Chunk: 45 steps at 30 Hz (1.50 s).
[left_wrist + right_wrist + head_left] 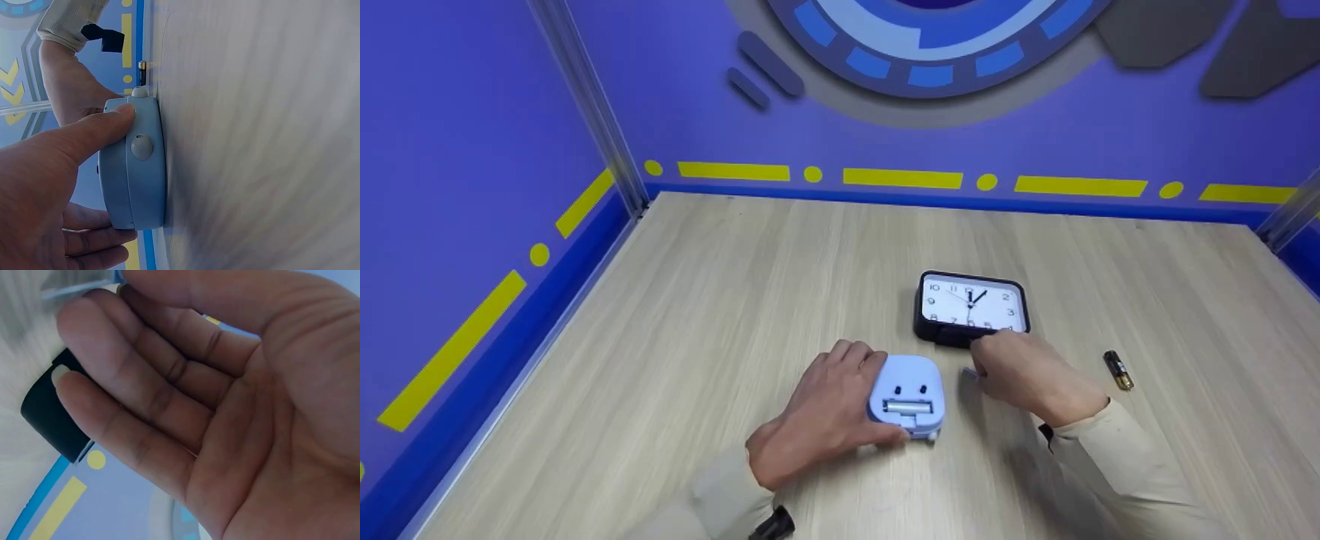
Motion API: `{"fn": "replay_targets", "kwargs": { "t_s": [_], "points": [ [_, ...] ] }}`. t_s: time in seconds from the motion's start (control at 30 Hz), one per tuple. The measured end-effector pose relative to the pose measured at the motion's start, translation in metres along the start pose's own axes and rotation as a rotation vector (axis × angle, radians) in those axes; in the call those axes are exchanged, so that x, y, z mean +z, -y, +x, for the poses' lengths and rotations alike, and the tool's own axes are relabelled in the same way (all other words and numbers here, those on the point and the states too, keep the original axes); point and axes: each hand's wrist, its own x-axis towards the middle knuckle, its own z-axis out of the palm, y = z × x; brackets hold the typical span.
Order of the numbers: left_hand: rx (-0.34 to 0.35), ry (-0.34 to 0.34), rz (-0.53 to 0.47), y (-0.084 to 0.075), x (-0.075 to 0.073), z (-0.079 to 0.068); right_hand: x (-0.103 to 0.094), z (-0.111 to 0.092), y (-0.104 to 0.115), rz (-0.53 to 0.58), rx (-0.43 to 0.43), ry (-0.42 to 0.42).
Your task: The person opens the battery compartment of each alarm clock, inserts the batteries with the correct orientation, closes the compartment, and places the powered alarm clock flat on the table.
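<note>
My left hand grips a small light-blue clock, thumb on one side and fingers round the other. It sits back up on the table, with its battery slot open and a silvery battery lying inside. Two rounded grey feet stick out of its side in the left wrist view. To the right, my right hand is low over the table with curled fingers, pinching a small pale-blue battery cover, mostly hidden by the fingertips. Just beyond that hand is a black rectangular clock with a white dial.
A black-and-gold battery lies on the wooden table to the right of my right hand. Blue-purple panels with yellow marks wall off the back and left sides, with a metal post at the corner.
</note>
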Motion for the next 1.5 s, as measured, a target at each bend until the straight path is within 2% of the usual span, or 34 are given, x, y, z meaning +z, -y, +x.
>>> {"fn": "replay_targets", "kwargs": {
  "t_s": [0.47,0.6,0.73,0.93,1.1,1.33,1.5],
  "points": [
    [-0.008,0.021,-0.012,0.000,-0.001,-0.001,0.006,0.000,0.000,-0.028,-0.025,0.008],
    [-0.007,0.022,-0.009,0.000,-0.001,-0.001,0.005,0.000,0.000,0.004,-0.041,0.000],
    [-0.011,0.011,-0.019,-0.001,-0.002,-0.002,0.001,-0.002,0.001,0.061,-0.092,-0.058],
    [-0.014,-0.002,-0.029,0.000,-0.002,-0.003,-0.008,-0.003,0.007,0.065,-0.166,-0.152],
    [-0.016,0.007,-0.058,0.001,-0.002,-0.003,-0.017,-0.006,0.023,0.087,-0.191,-0.179],
    [0.003,-0.012,-0.060,0.001,-0.002,-0.003,-0.017,-0.011,0.047,0.174,-0.350,-0.190],
    [0.003,-0.012,-0.067,0.001,-0.002,-0.003,-0.013,-0.013,0.056,0.188,-0.399,-0.193]
  ]
}}
